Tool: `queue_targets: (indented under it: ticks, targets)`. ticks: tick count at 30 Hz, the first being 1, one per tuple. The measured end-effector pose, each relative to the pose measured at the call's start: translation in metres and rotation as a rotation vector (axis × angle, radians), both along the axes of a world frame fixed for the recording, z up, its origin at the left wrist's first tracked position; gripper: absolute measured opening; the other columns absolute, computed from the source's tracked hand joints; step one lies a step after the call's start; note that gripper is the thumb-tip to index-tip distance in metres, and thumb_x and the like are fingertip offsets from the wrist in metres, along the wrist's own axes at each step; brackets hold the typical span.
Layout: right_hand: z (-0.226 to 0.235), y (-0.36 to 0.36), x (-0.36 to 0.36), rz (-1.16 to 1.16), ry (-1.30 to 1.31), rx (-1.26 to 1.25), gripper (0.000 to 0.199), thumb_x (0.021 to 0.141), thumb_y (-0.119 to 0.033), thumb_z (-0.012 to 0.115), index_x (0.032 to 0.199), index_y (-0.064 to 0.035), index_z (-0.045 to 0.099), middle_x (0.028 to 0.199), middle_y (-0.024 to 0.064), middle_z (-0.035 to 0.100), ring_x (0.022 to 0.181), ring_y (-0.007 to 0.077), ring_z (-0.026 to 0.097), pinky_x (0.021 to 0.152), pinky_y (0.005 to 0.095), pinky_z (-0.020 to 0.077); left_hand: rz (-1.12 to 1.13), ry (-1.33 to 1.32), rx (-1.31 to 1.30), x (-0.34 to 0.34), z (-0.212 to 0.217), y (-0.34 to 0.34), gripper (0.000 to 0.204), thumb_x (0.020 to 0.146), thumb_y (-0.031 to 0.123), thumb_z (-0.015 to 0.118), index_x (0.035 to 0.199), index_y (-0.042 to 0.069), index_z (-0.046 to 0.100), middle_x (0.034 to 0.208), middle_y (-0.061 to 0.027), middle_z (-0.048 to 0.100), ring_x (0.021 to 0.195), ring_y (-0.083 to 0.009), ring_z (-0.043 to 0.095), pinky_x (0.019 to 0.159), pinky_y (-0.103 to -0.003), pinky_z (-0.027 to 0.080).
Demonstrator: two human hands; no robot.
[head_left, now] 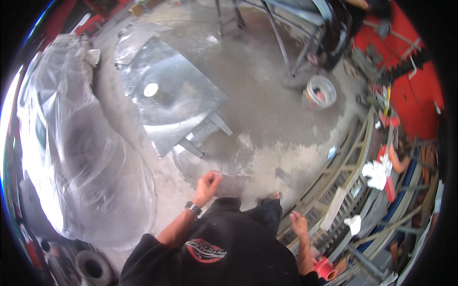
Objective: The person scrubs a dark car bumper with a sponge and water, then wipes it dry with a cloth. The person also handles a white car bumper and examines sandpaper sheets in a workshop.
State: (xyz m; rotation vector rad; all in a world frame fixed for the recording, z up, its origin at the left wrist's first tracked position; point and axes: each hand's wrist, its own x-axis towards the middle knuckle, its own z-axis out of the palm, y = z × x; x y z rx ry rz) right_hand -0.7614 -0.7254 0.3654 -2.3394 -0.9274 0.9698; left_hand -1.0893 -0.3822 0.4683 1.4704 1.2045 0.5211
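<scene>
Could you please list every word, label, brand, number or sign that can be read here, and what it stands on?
Black cloth shirt: a red-and-white rounded printed logo with lettering, which I won't copy out.
Dark-strapped wristwatch on the left wrist: any markings too small to read.
Round whitish plastic bucket: any print too blurred to read.

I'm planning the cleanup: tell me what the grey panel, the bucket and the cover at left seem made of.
Panel: probably metal, glossy grey, by its bright reflections, though painted plastic is possible. Bucket: likely plastic, finish unclear, by its pale, translucent-looking wall. Cover: thin clear plastic film, glossy, by its shiny wrinkles.
</scene>
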Motion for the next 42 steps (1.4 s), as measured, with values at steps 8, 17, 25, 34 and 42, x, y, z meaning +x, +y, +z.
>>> queue_targets:
  ticks: [8,17,25,34,42]
  targets:
    - [0.381,0.223,-0.081,0.420,-0.250,1.116,0.018,0.087,-0.012,0.073,0.098,0.0025,0.071,0.082,0.0135,0.069,0.072,0.0247,0.067,0.066,0.0342,0.0549,-0.131,-0.109,0.183,0.052,0.023,0.022,0.022,0.097,0.022,0.066,0.104,0.001,0.067,0.076,0.0001,0.063,0.068,-0.0064,0.053,0.061,-0.028,0.046]
    - [0.503,0.203,-0.053,0.716,0.099,1.799,0.017,0.098,-0.025,0.058,0.102,-0.0085,0.056,0.088,0.0043,0.058,0.079,0.0190,0.059,0.071,0.0345,0.0489,0.258,-0.364,0.156,0.051,0.020,-0.024,0.016,0.097,0.018,0.067,0.100,0.002,0.068,0.080,0.0032,0.065,0.070,-0.0034,0.052,0.059,-0.024,0.044]
    - [0.447,0.204,-0.036,0.528,0.562,1.607,0.012,0.097,-0.013,0.058,0.104,-0.0043,0.054,0.094,0.0088,0.064,0.088,0.0197,0.065,0.075,0.0331,0.0522,0.238,-0.026,0.167,0.049,-0.002,-0.057,0.013,0.098,0.015,0.066,0.094,0.002,0.066,0.078,-0.0001,0.063,0.070,-0.0050,0.053,0.060,-0.024,0.044]
    - [0.372,0.166,0.020,0.552,1.271,1.228,0.009,0.100,-0.004,0.053,0.108,-0.0005,0.053,0.096,0.0157,0.072,0.092,0.0250,0.071,0.084,0.0364,0.0562,0.060,-0.278,-0.010,0.139,0.029,-0.064,0.015,0.100,0.016,0.062,0.100,0.001,0.064,0.086,-0.0031,0.065,0.082,-0.0085,0.058,0.075,-0.026,0.048]
    - [0.311,0.125,0.083,0.389,1.520,0.899,0.021,0.106,-0.022,0.046,0.110,-0.0007,0.050,0.071,0.0104,0.062,0.062,0.0229,0.068,0.060,0.0341,0.0555,0.113,-0.363,0.040,0.148,-0.003,-0.060,0.009,0.097,0.011,0.067,0.092,0.006,0.061,0.081,0.0064,0.057,0.075,-0.0025,0.048,0.067,-0.021,0.040]
